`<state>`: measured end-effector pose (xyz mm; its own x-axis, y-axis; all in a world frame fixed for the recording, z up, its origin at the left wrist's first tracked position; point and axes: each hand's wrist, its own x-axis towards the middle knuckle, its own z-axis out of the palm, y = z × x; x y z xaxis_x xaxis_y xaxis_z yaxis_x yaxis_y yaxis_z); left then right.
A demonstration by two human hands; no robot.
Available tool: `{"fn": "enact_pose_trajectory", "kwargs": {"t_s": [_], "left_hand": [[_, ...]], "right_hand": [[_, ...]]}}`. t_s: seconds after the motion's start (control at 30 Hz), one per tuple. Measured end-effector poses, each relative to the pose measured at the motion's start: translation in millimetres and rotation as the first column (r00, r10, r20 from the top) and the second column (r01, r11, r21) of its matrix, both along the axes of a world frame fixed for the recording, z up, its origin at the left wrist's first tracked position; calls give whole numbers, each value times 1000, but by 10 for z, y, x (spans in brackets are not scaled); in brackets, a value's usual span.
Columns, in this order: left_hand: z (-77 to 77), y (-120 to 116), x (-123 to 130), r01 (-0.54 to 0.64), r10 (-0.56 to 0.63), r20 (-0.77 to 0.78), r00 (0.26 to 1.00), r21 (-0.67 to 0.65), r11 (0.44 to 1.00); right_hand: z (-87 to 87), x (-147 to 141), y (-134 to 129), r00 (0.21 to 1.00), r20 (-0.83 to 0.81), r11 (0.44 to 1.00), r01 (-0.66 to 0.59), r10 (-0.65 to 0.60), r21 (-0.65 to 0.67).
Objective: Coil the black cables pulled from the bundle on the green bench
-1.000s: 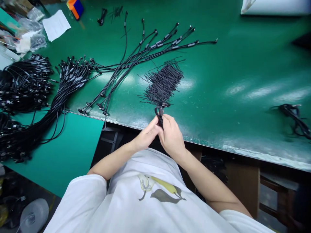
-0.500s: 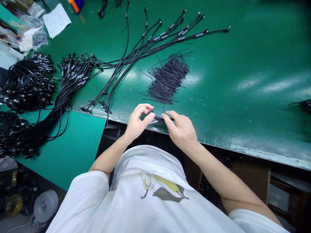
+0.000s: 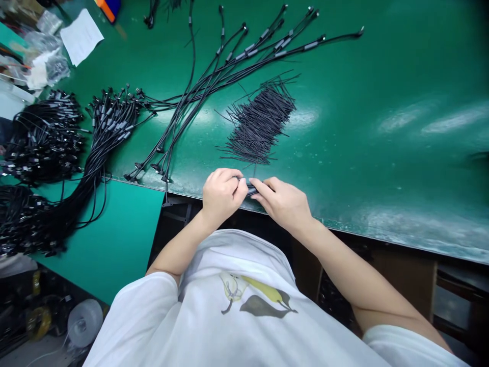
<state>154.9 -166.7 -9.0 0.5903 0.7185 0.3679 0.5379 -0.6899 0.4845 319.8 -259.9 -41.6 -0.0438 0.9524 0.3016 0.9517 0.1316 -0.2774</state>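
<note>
Close to the table's front edge, my left hand (image 3: pixel 224 192) and my right hand (image 3: pixel 283 201) hold a small coiled black cable (image 3: pixel 251 189) between them. Fingers of both hands are closed on it, and most of the coil is hidden. A thin dark tie rises from the coil by my right fingertips. Just beyond my hands lies a heap of short black twist ties (image 3: pixel 262 122). Several long black cables (image 3: pixel 206 84) with grey sleeves and plugs spread to the left and back of that heap.
A thick bundle of black cables (image 3: pixel 97 153) hangs over the table edge onto a lower green board (image 3: pixel 114 239). More cables (image 3: pixel 46 137) pile at far left. Behind them are a white paper (image 3: pixel 81 36) and plastic bags (image 3: pixel 48 61). A white spool (image 3: pixel 84 322) sits below left.
My left fingers have closed further over the coiled cable, and my right fingers have moved slightly left, nearer to my left hand. The view has shifted slightly.
</note>
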Motion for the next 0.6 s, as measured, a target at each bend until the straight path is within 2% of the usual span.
{"fn": "enact_pose_trajectory", "kwargs": {"t_s": [0.13, 0.23, 0.3, 0.33, 0.37, 0.4, 0.43, 0.47, 0.53, 0.6], "left_hand": [[-34, -83, 101, 56, -50, 65, 997, -99, 994], [-61, -80, 177, 128, -91, 150, 985, -259, 958], [-65, 23, 153, 211, -152, 181, 972, -370, 905], [-59, 108, 96, 229, -170, 182, 969, -385, 894], [-46, 210, 5, 208, -156, 167, 974, -360, 909], [-25, 318, -122, 137, -100, 136, 986, -301, 944], [2, 426, -277, 24, -5, 90, 996, -213, 977], [33, 525, -453, -118, 123, 43, 991, -116, 986], [78, 693, -819, -352, 348, -152, 925, 2, 936], [57, 839, -1138, -433, 428, -376, 822, 75, 898]], "right_hand": [[-41, -9, 17, 997, 28, 998, 68, -69, 16], [-51, -2, 8, 995, 55, 995, 77, -81, 69], [-55, 64, -38, 993, 52, 992, 104, -108, 75], [-62, 133, -76, 989, 42, 987, 142, -145, 70], [-73, 230, -124, 978, 25, 977, 203, -205, 66], [-90, 354, -182, 957, 4, 955, 290, -290, 68], [-111, 502, -251, 921, -19, 918, 389, -389, 71], [-133, 665, -332, 872, -40, 869, 490, -488, 71], [-171, 1011, -526, 762, -68, 761, 647, -644, 53], [-200, 1350, -728, 657, -76, 657, 753, -750, 35]]}}
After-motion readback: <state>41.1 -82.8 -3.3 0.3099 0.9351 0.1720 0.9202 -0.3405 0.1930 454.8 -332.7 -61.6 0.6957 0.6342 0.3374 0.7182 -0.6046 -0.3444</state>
